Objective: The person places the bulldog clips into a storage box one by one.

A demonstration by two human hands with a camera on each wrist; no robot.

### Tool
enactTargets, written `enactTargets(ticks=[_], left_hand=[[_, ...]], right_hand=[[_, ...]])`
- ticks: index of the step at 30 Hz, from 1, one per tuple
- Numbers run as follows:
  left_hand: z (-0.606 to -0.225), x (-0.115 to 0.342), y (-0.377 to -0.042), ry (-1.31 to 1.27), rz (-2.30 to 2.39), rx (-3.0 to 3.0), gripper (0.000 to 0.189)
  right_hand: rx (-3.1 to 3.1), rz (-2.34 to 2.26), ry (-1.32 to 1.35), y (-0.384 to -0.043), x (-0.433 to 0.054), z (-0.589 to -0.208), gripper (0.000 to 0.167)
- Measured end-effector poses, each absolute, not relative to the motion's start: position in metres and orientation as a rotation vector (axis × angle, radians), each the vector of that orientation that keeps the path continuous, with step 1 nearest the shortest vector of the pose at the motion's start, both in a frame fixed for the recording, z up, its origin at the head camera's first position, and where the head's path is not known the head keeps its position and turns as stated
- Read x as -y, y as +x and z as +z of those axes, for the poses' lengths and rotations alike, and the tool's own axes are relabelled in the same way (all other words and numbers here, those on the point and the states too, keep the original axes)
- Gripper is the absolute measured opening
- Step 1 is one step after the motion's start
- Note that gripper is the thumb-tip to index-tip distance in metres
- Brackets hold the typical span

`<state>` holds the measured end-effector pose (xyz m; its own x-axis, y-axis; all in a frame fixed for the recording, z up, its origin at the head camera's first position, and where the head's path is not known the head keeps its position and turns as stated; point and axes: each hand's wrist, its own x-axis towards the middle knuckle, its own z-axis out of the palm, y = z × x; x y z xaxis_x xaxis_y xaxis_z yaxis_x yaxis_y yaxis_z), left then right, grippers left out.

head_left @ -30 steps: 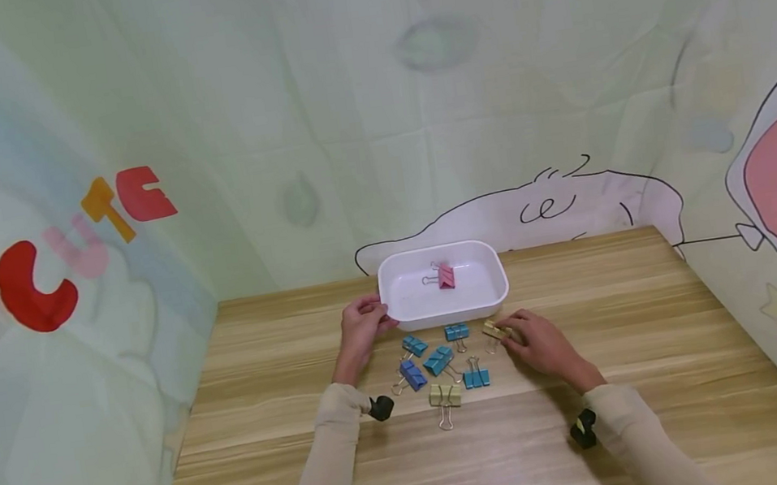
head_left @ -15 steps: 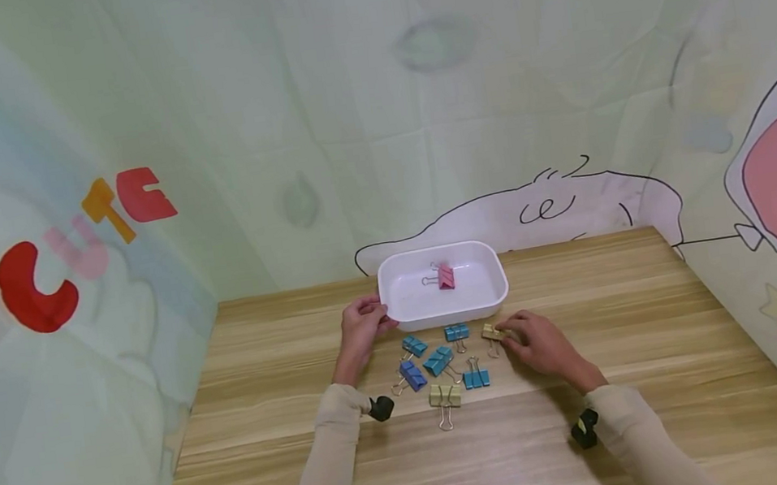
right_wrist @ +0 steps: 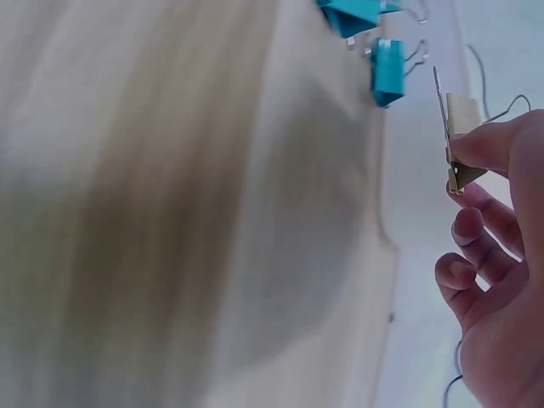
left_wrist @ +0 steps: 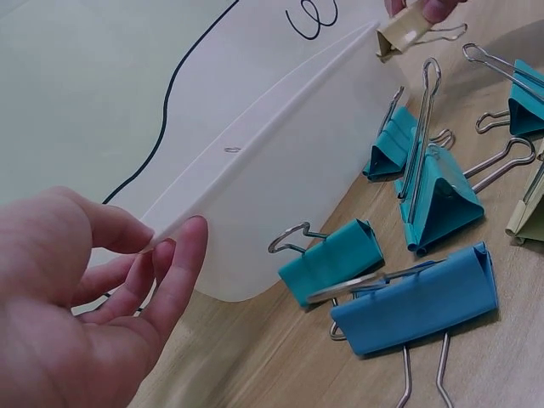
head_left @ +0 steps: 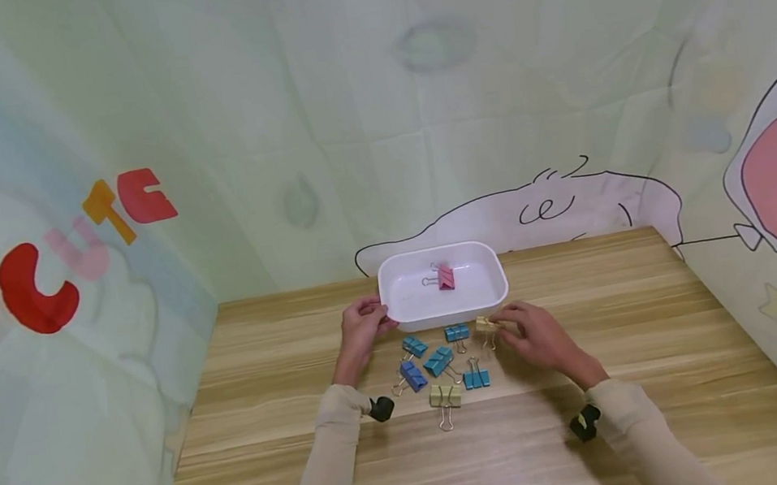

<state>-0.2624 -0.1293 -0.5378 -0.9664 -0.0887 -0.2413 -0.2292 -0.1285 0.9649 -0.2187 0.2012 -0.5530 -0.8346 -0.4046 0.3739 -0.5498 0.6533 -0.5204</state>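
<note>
On my feed: wood table point(head_left: 463, 470), tray point(head_left: 475, 284) at its far edge. Before the tray I count four teal clips point(head_left: 439, 361), one blue clip point(head_left: 414, 375), one yellow clip point(head_left: 445, 395), loosely bunched.

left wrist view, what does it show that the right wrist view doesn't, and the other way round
Only the left wrist view: the left hand pinching the rim of the white tray, the blue clip and, at the edge, the loose yellow clip.
Only the right wrist view: the palm side of the right hand.
Both: the held yellow clip, teal clips, the tray and the wooden table.
</note>
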Motion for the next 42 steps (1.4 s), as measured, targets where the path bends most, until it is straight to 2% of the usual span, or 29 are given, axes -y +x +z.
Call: enactTargets(ticks=[16, 42], left_hand=[[-0.537, 0.128, -0.261, -0.371, 2.27, -2.018, 0.037], [-0.538, 0.128, -0.261, -0.342, 2.295, -1.999, 0.038]], right_hand=[[2.543, 0.933, 0.815, -0.235, -0.188, -0.514, 0.02], [2.567, 0.886, 0.787, -0.267, -0.164, -0.476, 0.022]])
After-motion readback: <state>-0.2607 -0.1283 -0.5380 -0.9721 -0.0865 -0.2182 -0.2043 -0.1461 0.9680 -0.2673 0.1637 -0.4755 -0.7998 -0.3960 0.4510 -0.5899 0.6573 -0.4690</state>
